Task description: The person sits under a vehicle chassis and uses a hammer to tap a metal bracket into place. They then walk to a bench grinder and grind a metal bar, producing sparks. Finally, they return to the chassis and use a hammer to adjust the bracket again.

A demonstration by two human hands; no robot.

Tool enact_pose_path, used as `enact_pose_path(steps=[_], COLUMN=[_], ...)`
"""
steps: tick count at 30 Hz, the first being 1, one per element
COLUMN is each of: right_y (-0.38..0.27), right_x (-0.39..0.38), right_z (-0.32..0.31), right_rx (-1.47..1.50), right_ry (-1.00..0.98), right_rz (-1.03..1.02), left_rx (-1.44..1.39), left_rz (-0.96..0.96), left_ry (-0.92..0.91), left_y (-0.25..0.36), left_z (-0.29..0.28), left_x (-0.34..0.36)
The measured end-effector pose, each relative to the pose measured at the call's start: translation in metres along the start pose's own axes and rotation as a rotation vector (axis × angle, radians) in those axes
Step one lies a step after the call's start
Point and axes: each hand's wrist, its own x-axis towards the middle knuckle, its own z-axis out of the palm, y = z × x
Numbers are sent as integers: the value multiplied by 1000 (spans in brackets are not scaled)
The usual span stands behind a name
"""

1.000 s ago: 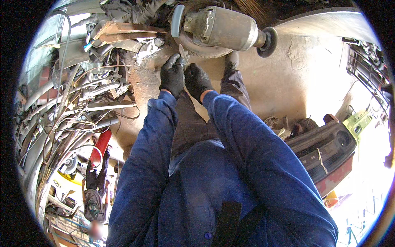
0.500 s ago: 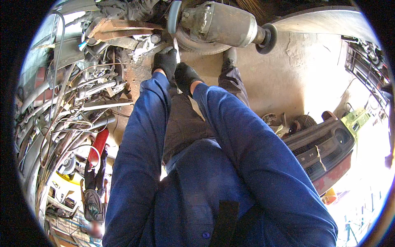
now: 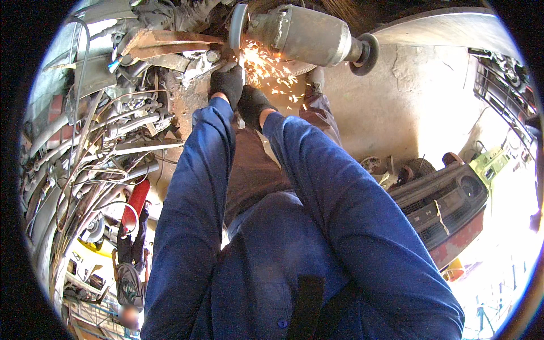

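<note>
Both my hands wear black gloves and hold a narrow, flat metal strip (image 3: 241,60) against a grinding wheel (image 3: 238,27). My left hand (image 3: 226,84) is closed on the strip close to the wheel. Just behind it, nearer to me, my right hand (image 3: 254,107) is also closed round the strip. Orange sparks (image 3: 263,63) spray from the contact and fall to the right, in front of the grinder. The strip's lower end is mostly hidden by my gloves, so its exact kind cannot be made out. The grinder's grey motor body (image 3: 314,35) extends rightward from the wheel.
A second, dark wheel (image 3: 365,54) ends the grinder's right side. Scrap metal pipes (image 3: 133,124) heap along the left, below a rusty channel piece (image 3: 170,42). A vehicle front panel with a grille (image 3: 439,207) lies at right. Another person (image 3: 129,283) is at lower left.
The strip now touches the wheel and sparks have appeared. My hands have shifted only slightly; both still grip the strip.
</note>
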Motion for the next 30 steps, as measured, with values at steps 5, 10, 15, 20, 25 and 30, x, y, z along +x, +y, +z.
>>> enact_pose_path(steps=[5, 10, 15, 20, 25, 30], right_y=[-11, -11, -4, -5, -10, -12], right_x=[-3, 7, 10, 7, -29, -66], right_z=[-16, -8, 9, 7, -27, -58], right_rx=[446, 514, 449, 354, 558, 576], right_ry=[49, 30, 16, 31, 179, 394], right_rz=[314, 345, 298, 224, 415, 312], left_rx=[-141, 108, 46, -69, -420, -597], left_rz=[-113, -112, -178, -166, -145, 38], left_ry=[56, 34, -110, -7, -13, -14], left_y=[-2, 0, -3, -2, 18, 46], left_z=[0, -6, -11, -7, -16, -19], left_x=[-5, 2, 3, -2, -34, -71])
